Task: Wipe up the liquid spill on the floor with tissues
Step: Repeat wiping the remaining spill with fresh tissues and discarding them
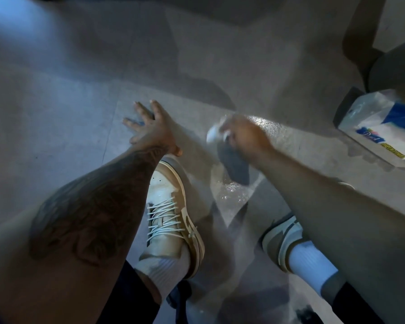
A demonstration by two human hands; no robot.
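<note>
I am bracing my left hand [147, 127], fingers spread, flat on the floor [56, 113]. My right hand [241, 136] is clamping a wadded tissue [214, 134] onto the glistening spill [234, 190]. Soaked, it will likely tear, so I am gripping the bunched middle. The tissue pack [381, 136] is lying far right.

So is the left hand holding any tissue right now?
No, the left hand is spread flat and bare on the grey floor, while the right hand grips the wadded white tissue.
</note>
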